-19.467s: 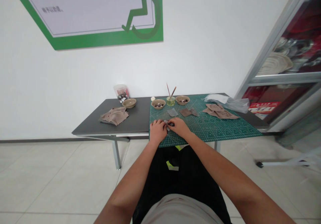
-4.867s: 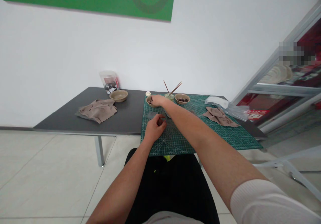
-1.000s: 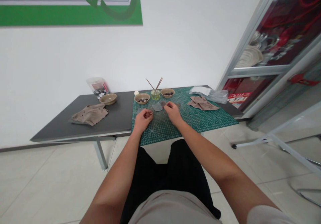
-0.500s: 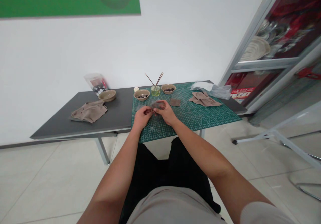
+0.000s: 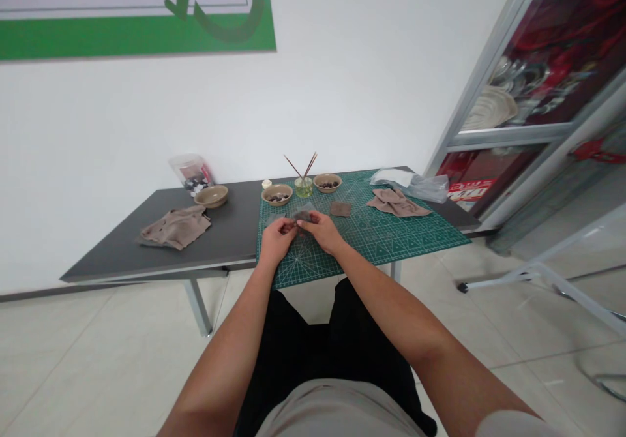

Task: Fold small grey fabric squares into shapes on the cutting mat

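Note:
Over the green cutting mat, my left hand and my right hand meet with their fingertips almost touching. Between them is a small dark grey piece, thin-looking and partly covered by the fingers. My right thumb and fingers grip its right side, while my left fingers pinch at its near left edge. Something clear, like plastic film, shows just behind the hands; its outline is faint. A flat brown square lies to the right of my right hand.
Behind the hands stand two bowls of small dark pieces, one left and one right, with a glass jar holding thin sticks between. Brown cloths lie left and right. An empty-looking bowl and plastic tub stand left.
The view has tilted up slightly, so the table sits lower in the picture. Both hands stay together around the grey piece, with only a slight shift of the fingers.

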### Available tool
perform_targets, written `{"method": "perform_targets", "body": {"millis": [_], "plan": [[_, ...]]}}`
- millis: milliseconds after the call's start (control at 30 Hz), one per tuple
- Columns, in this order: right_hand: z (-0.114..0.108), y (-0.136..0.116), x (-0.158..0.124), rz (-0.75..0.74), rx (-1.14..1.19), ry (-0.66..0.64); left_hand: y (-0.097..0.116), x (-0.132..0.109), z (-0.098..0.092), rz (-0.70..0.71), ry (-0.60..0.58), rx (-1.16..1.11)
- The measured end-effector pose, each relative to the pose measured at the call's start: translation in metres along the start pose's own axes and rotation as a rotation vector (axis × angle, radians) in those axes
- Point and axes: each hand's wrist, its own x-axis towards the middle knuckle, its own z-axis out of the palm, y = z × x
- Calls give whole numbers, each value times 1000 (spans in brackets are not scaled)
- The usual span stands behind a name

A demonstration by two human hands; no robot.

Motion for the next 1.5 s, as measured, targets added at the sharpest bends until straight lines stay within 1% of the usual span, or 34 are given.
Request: {"method": "perform_targets", "body": {"millis": [167, 333, 533, 600, 733, 800, 933, 1067, 1167, 1267, 1367, 1500], "plan": [[1, 1, 2, 38, 26, 40, 0, -1, 0, 19, 4, 72], [-2, 4, 3, 54, 72, 45, 0, -1, -1, 2, 22, 96], [1, 8, 5, 77, -2, 147, 0, -3, 1, 85, -10, 235], [1, 8, 6, 81, -6, 159, 1, -3, 1, 78, 3, 260], [-1, 6, 5, 78, 38, 95, 3, -3, 0, -10, 19, 202], [-1, 5, 4, 76, 26, 94, 3, -2, 0, -10, 4, 177], [2, 8, 5, 63, -46, 172, 2, -1, 0, 15, 1, 185], [4, 12, 6, 41, -71, 244, 1, -1, 3, 31, -18, 186], [4, 11, 6, 34, -30, 299, -1, 0, 3, 57, 11, 108], [2, 7, 4, 47, 72, 309, -5, 4, 0, 14, 57, -120], [1, 2, 1, 56, 111, 231, -9, 8, -4, -16, 52, -276], [0, 0, -1, 37, 87, 94, -10, 9, -6, -20, -62, -331]]}}
